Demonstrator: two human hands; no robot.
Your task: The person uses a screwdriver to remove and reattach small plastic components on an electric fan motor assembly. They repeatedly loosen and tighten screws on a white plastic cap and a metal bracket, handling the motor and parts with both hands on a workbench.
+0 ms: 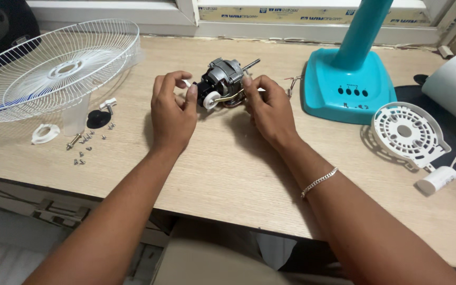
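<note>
The left hand [172, 108] is closed around the near left end of a small grey motor [221, 82], with its thumb and fingers pinched on a white plastic piece at the motor's black end. The right hand [267, 105] is clasped on the right side of the same motor, its fingertips pressed against the metal housing beside the coloured wires. A silver bracelet [319, 182] is worn on the right wrist. The motor is held just above the wooden desk [222, 169], at the middle of its far half, with its metal shaft pointed to the far right. To the left, a white wire fan guard [54, 66] is seen lying on the desk, with a blue blade visible through it. Near the guard, a white plastic ring [45, 133], a black round knob [98, 119] and several loose screws [83, 145] are scattered. To the right of the motor, a turquoise fan base [347, 87] with its upright column is placed at the far edge. Further right and nearer, a white round slotted cover [407, 132] and a small white cylinder [438, 179] with wires are laid well apart from the hands.
</note>
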